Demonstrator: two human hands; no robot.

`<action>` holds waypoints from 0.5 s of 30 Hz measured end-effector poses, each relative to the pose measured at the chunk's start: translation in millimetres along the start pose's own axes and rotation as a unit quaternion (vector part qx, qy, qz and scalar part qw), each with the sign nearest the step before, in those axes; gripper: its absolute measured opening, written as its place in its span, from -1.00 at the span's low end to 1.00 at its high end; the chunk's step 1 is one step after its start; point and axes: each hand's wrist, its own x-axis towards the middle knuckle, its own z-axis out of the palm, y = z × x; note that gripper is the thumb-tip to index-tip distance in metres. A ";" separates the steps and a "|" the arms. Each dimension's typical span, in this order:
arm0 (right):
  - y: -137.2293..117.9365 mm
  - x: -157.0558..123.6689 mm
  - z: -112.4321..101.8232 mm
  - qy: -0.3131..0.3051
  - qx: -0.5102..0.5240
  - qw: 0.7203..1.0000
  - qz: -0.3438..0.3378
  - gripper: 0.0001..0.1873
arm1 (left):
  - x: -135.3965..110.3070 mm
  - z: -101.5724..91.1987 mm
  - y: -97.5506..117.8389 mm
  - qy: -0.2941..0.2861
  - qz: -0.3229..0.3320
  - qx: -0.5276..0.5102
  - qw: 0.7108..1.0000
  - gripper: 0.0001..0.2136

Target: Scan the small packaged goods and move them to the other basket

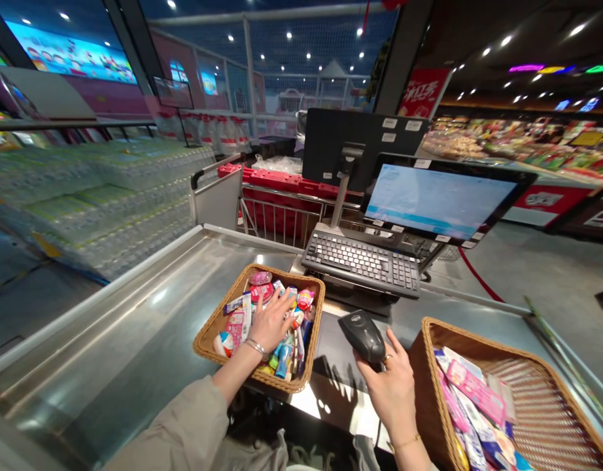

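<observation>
My right hand [390, 386] is wrapped round a black handheld barcode scanner [364, 335], its head tilted up and to the left above the metal counter. My left hand [273, 322] reaches into a wicker basket [317, 327] full of small packaged sweets, fingers spread over them. Nothing shows gripped in it; whether its fingertips touch the packs I cannot tell. Round this hand lie a pink pack [235, 323], a round red container [262, 293] and a blue wrapped sweet [284, 360]. To the right, a second wicker basket [556, 373] holds several pink, white and blue packs [478, 392] on its left side.
Behind the scanner stand a black keyboard [363, 261] and a lit monitor [439, 199], with another screen's dark back [326, 147] beyond. A metal counter [159, 314] stretches left, with a raised rim. Stacked bottled water [105, 196] and a metal cart [282, 216] stand past it.
</observation>
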 end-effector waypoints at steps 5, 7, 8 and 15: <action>-3.8 0.5 7.6 -0.017 0.004 1.000 0.007 -0.69 | -2.3 -0.3 -21.6 -0.020 -0.029 0.036 0.999 -0.58; -4.6 0.7 10.1 -0.026 0.009 1.000 0.006 -0.70 | -2.0 1.3 -28.3 -0.023 -0.031 0.047 0.998 -0.58; -4.7 0.9 11.4 -0.029 0.011 1.000 0.005 -0.71 | -1.5 2.2 -31.1 -0.024 -0.032 0.052 0.998 -0.58; -2.6 3.4 20.7 -0.033 0.015 0.999 0.016 -0.69 | 13.1 6.9 -45.5 -0.045 -0.028 0.079 0.996 -0.60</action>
